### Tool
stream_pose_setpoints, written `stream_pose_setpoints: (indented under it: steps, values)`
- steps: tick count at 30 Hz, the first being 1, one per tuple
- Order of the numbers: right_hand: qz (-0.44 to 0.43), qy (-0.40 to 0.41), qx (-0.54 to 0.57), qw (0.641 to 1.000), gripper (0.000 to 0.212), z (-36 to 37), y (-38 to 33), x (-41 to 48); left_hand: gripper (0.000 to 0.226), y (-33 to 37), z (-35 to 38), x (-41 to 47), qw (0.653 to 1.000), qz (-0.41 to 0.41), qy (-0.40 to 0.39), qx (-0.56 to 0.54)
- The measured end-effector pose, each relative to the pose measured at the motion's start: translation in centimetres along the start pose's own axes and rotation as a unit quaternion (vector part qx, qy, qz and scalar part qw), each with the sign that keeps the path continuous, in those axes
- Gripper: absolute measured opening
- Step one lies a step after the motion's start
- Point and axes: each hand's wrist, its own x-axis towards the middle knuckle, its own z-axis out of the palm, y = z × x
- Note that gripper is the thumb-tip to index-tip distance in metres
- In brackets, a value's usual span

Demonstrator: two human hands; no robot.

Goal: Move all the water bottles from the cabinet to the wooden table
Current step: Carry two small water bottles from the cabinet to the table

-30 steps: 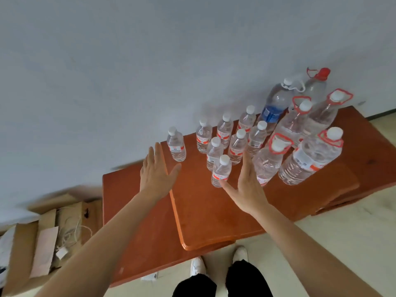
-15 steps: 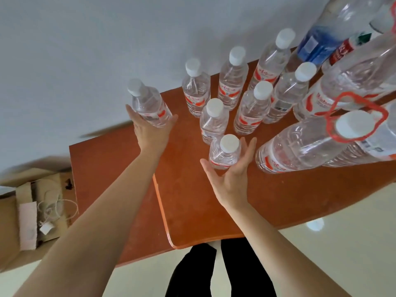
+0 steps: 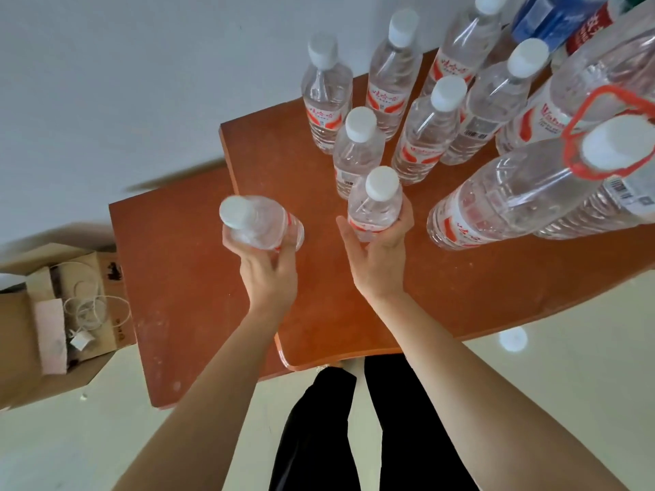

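- Left grip (image 3: 270, 278): my fingers and thumb are curled round a small clear plastic water bottle with a white cap and a red label (image 3: 260, 223). The bottle is tilted, with its cap leaning left and toward me, and I hold it over the left edge of the bench.
- Right grip (image 3: 380, 260): wrapped from behind and below round a second small clear white-capped bottle (image 3: 374, 207). This bottle is upright and frontmost of the group. My palm hides its base, so I cannot tell whether it touches the bench.
- Reddish-brown glossy wooden bench (image 3: 443, 295): it has a rounded near corner and carries all the standing bottles.
- Lower reddish-brown wooden panel (image 3: 170, 278): it lies to the left, partly under the bench top.
- Six standing small clear bottles (image 3: 358, 154): white caps and red labels, upright and close together, behind my right grip.
- Large clear bottle with a red carry ring at its neck (image 3: 514, 196): it stands just right of my right grip.
- Blue-labelled bottle (image 3: 553, 15): at the top right, cut off by the frame.
- Open brown cardboard box (image 3: 21, 313): it sits on the pale floor (image 3: 531, 402) at the left and holds a coiled white cable (image 3: 88, 310).
- Black trousers (image 3: 407, 437): my legs, below the bench's near edge.
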Motion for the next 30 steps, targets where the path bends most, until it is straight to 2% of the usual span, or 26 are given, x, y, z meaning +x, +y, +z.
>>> stream_pose_setpoints:
  steps: [6, 11, 16, 19, 22, 26, 28, 30]
  values:
    - [0.004, -0.083, -0.013, 0.996, 0.078, -2.8, 1.1, -1.0, 0.081, -2.4, -0.9, -3.9, 1.000, -0.008, -0.012, -0.005]
    - [0.003, -0.080, -0.029, 0.996, 0.080, -6.2, 0.8, -6.6, 0.074, -2.1, -2.0, -4.3, 0.997, 0.020, -0.076, 0.028]
    - [0.167, -0.104, -0.001, 0.980, 0.081, -10.9, -2.2, -11.4, 0.065, -0.9, -5.7, -7.3, 0.985, 0.038, -0.165, 0.033]
    - [0.191, -0.085, 0.043, 0.977, 0.073, -15.4, -4.8, -12.9, 0.064, 1.7, -7.9, -9.6, 0.978, 0.073, -0.195, 0.017]
    - [0.184, -0.007, 0.068, 0.981, 0.066, -20.5, -8.8, -13.4, 0.071, 7.2, -9.0, -11.4, 0.961, 0.153, -0.230, 0.012]
    - [0.134, 0.117, 0.091, 0.980, 0.070, -28.4, -14.7, -12.8, 0.084, 16.7, -9.2, -14.8, 0.924, 0.293, -0.246, -0.021]
    - [0.109, 0.165, 0.054, 0.979, 0.073, -32.0, -17.2, -12.4, 0.084, 20.7, -8.8, -16.5, 0.899, 0.375, -0.222, -0.043]
    - [0.066, 0.253, -0.041, 0.964, 0.077, -37.4, -19.3, -14.3, 0.078, 24.7, -8.3, -20.6, 0.852, 0.482, -0.199, -0.054]
